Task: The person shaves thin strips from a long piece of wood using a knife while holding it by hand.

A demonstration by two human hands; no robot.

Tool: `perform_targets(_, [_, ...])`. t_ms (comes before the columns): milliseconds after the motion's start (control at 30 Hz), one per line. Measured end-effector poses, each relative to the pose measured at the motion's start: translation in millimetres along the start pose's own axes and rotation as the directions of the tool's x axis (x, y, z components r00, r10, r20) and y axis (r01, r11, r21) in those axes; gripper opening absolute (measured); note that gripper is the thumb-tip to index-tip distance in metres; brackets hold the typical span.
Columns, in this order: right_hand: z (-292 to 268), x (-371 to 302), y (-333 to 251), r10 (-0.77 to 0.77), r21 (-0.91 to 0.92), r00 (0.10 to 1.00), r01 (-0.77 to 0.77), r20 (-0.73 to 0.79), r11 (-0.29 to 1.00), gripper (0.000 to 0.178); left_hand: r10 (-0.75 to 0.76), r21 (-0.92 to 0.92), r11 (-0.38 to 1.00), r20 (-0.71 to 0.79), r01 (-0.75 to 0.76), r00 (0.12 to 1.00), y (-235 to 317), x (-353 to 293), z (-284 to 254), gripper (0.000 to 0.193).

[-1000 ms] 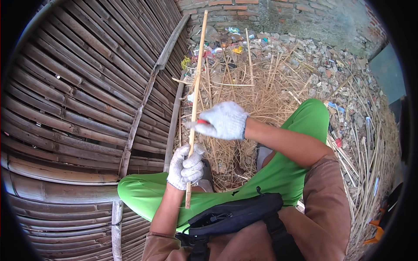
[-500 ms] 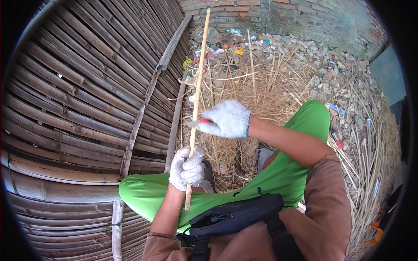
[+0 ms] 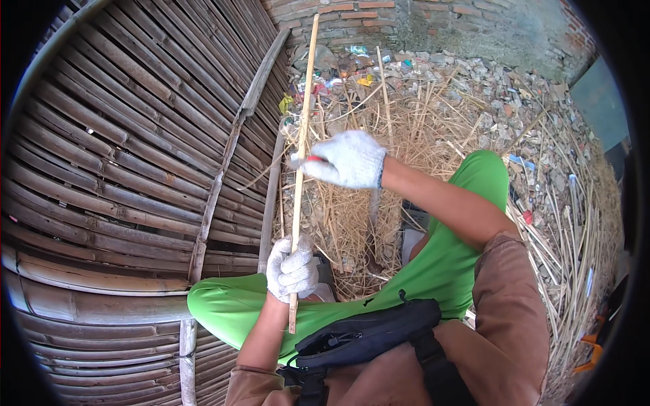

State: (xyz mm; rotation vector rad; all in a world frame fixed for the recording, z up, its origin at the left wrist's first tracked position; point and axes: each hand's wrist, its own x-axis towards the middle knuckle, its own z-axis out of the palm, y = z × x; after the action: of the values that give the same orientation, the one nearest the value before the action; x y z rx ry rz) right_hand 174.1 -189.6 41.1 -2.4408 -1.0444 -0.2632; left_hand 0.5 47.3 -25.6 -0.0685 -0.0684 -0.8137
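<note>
My left hand [image 3: 292, 272], in a whitish knit glove, is wrapped round the lower part of a long pale bamboo strip [image 3: 308, 81]. The strip stands nearly upright in the picture, its short lower end poking out below my fist. Farther up, my gloved right hand [image 3: 351, 160] is closed on a small red-handled knife [image 3: 316, 159]. Its short blade lies across the strip, though the glove hides most of the handle. A thin, curved shaving [image 3: 267, 174] hangs out to the left beside the blade.
A bamboo slat wall [image 3: 122, 149] rises close on my left. Straw-like shavings [image 3: 345, 223] and rubble [image 3: 521, 115] cover the ground up to a brick wall [image 3: 365, 17]. Thin bamboo strips [image 3: 552, 257] lie at the right. My green-clad knees flank my hands; a dark waist bag [image 3: 369, 335] rests against me.
My right hand and the knife have moved up along the bamboo strip, away from my left hand. A curled shaving now sticks out at the left. My left hand keeps its grip.
</note>
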Motion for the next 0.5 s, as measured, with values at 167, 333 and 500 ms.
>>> perform_targets(167, [-5.0,2.9,14.9,0.072,-0.043,0.997,-0.072,0.003,0.996,0.061,-0.042,-0.098,0.994,0.051,0.047,0.998,-1.2,3.0,-9.3,0.036])
perform_targets(333, [-14.7,12.6,30.1,0.068,-0.052,0.991,-0.074,-0.117,0.996,0.056,-0.041,-0.022,0.999,0.080,0.043,0.996,-6.1,3.6,-6.1,0.034])
perform_targets(500, [-7.1,-1.8,21.4,0.047,-0.095,0.999,-0.048,-0.016,0.994,0.057,-0.040,-0.014,0.999,-0.010,0.040,0.999,2.3,1.3,-13.9,0.034])
